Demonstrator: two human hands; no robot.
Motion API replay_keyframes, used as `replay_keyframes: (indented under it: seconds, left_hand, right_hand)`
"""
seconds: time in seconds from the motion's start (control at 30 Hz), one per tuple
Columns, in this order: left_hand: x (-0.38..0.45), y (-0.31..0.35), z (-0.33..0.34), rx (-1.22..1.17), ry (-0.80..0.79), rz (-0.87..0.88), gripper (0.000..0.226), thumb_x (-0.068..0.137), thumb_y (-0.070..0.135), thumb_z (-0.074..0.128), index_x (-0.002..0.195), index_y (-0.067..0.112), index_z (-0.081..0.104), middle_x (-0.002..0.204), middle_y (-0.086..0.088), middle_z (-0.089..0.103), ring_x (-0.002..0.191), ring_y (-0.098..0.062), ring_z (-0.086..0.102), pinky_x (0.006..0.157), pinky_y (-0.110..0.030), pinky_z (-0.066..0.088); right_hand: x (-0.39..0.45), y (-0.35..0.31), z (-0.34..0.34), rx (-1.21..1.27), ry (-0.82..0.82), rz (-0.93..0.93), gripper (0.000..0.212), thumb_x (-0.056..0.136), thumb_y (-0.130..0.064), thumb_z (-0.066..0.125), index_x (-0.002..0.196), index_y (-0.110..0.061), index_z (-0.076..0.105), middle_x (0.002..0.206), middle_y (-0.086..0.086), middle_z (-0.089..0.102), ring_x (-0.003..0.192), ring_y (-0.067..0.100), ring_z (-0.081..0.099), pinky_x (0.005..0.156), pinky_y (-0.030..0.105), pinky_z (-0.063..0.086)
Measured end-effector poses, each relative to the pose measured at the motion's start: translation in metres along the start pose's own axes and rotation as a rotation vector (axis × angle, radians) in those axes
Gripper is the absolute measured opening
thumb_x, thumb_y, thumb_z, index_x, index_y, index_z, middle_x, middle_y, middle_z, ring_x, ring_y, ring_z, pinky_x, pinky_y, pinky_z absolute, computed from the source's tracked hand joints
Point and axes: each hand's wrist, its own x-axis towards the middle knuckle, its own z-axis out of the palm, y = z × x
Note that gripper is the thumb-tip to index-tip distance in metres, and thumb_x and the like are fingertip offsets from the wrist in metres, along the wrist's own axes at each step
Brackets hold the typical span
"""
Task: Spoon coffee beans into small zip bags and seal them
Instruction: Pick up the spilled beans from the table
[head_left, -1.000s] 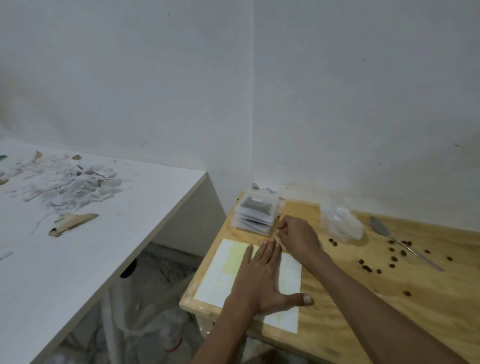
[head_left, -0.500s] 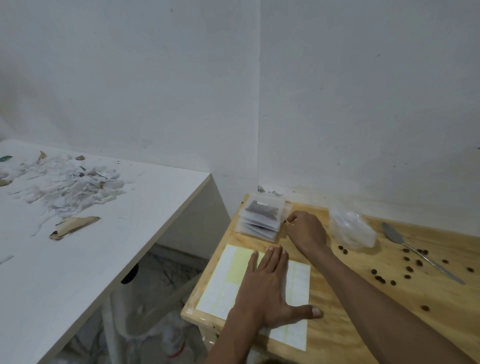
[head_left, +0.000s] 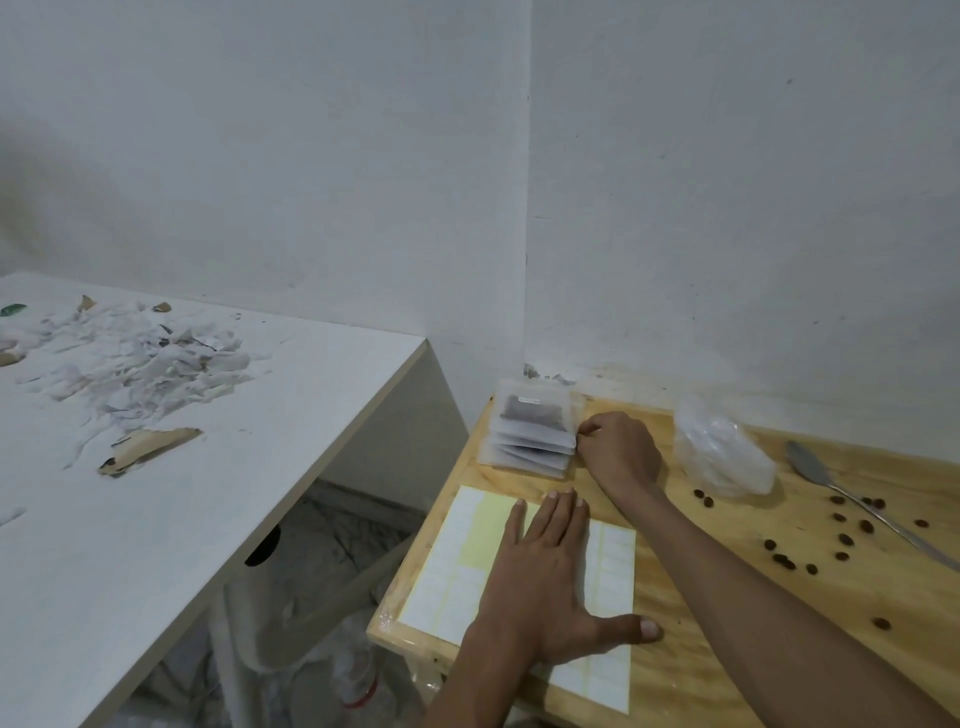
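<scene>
A stack of small zip bags holding dark coffee lies at the far left corner of the wooden table. My right hand is at the stack's right edge, thumb and finger pinched on what looks like a small white label. My left hand presses flat on a sheet of white labels near the table's front left corner. Loose coffee beans are scattered to the right, beside a metal spoon. A crumpled clear plastic bag sits behind my right forearm.
A white table stands to the left, higher than the wooden one, with a heap of torn paper scraps on it. A gap with clutter on the floor separates the two tables. White walls meet in a corner right behind the stack.
My right hand has moved from the top edge of the label sheet up to the right side of the bag stack. My left hand has stayed flat on the sheet.
</scene>
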Motion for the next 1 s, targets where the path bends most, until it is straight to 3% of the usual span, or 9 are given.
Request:
replay_keyframes:
  seconds: [0.2, 0.33, 0.4, 0.53, 0.67, 0.73, 0.8, 0.93, 1.0]
  left_hand:
    - [0.0, 0.0, 0.001, -0.022, 0.023, 0.004, 0.134, 0.069, 0.103, 0.036, 0.165, 0.018, -0.003, 0.171, 0.005, -0.013, 0.156, -0.007, -0.019, 0.127, -0.048, -0.01]
    - [0.0, 0.0, 0.0, -0.001, 0.004, -0.001, 0.134, 0.068, 0.103, 0.034, 0.164, 0.019, -0.005, 0.171, 0.006, -0.015, 0.155, -0.006, -0.02, 0.127, -0.048, -0.01]
    - [0.0, 0.0, -0.001, 0.0, -0.002, -0.004, 0.134, 0.068, 0.103, 0.035, 0.164, 0.019, -0.005, 0.171, 0.006, -0.014, 0.155, -0.006, -0.02, 0.127, -0.048, -0.01]
    - [0.0, 0.0, 0.0, 0.022, -0.006, -0.004, 0.135, 0.068, 0.103, 0.033, 0.164, 0.017, -0.006, 0.171, 0.005, -0.014, 0.156, -0.007, -0.019, 0.127, -0.048, -0.008]
    - [-0.001, 0.001, 0.0, 0.054, -0.02, 0.004, 0.132, 0.072, 0.102, 0.031, 0.163, 0.016, -0.009, 0.171, 0.002, -0.015, 0.156, -0.011, -0.019, 0.127, -0.048, -0.01]
    - [0.001, 0.003, -0.002, 0.071, -0.042, 0.003, 0.131, 0.074, 0.099, 0.031, 0.163, 0.013, -0.01, 0.171, 0.0, -0.016, 0.156, -0.014, -0.019, 0.127, -0.049, -0.01]
    - [0.004, 0.007, -0.003, 0.083, -0.065, 0.008, 0.131, 0.075, 0.097, 0.033, 0.163, 0.009, -0.01, 0.171, -0.004, -0.016, 0.157, -0.017, -0.018, 0.127, -0.05, -0.011]
    - [0.014, 0.017, -0.001, 0.052, -0.007, 0.074, 0.124, 0.08, 0.093, 0.035, 0.163, 0.011, -0.009, 0.171, -0.003, -0.017, 0.156, -0.016, -0.021, 0.127, -0.046, -0.012]
    - [0.02, 0.025, 0.003, 0.014, 0.012, 0.107, 0.123, 0.081, 0.094, 0.034, 0.163, 0.013, -0.009, 0.17, -0.001, -0.019, 0.156, -0.015, -0.023, 0.127, -0.045, -0.011]
  right_hand:
    - [0.003, -0.002, 0.006, -0.025, -0.03, -0.019, 0.018, 0.096, -0.019, 0.062, 0.088, -0.019, 0.079, 0.085, 0.003, 0.075, 0.078, 0.027, 0.069, 0.057, 0.029, 0.047]
    - [0.004, 0.002, 0.001, 0.027, -0.059, 0.032, 0.034, 0.094, -0.023, 0.056, 0.061, -0.014, 0.052, 0.056, -0.001, 0.048, 0.053, 0.022, 0.047, 0.049, 0.026, 0.034]
    - [0.002, 0.003, -0.014, 0.255, -0.054, 0.135, 0.033, 0.092, -0.019, 0.051, 0.061, -0.013, 0.045, 0.056, 0.001, 0.042, 0.05, 0.02, 0.038, 0.051, 0.028, 0.028]
    - [0.008, 0.009, -0.048, 1.054, -0.149, 0.615, 0.024, 0.088, -0.007, 0.034, 0.072, -0.012, 0.051, 0.058, 0.003, 0.042, 0.041, 0.016, 0.027, 0.04, 0.023, 0.02]
    - [0.01, 0.025, -0.071, 1.276, -0.192, 0.67, 0.023, 0.088, -0.004, 0.034, 0.077, -0.008, 0.054, 0.06, 0.006, 0.048, 0.042, 0.014, 0.029, 0.036, 0.017, 0.018]
    - [0.008, 0.032, -0.08, 1.251, -0.23, 0.634, 0.021, 0.089, -0.01, 0.04, 0.072, -0.011, 0.052, 0.055, 0.001, 0.039, 0.039, 0.012, 0.023, 0.036, 0.017, 0.015]
    - [0.007, 0.042, -0.083, 1.052, -0.24, 0.554, 0.021, 0.089, -0.018, 0.052, 0.068, -0.014, 0.05, 0.054, -0.002, 0.03, 0.039, 0.013, 0.019, 0.038, 0.018, 0.015]
    - [-0.003, 0.053, -0.073, 0.414, -0.115, 0.196, 0.031, 0.08, -0.022, 0.073, 0.058, -0.016, 0.053, 0.056, 0.001, 0.05, 0.052, 0.02, 0.051, 0.053, 0.029, 0.041]
    - [-0.007, 0.057, -0.065, 0.191, -0.101, 0.115, 0.027, 0.084, -0.026, 0.076, 0.061, -0.016, 0.067, 0.068, -0.004, 0.068, 0.066, 0.018, 0.065, 0.061, 0.028, 0.051]
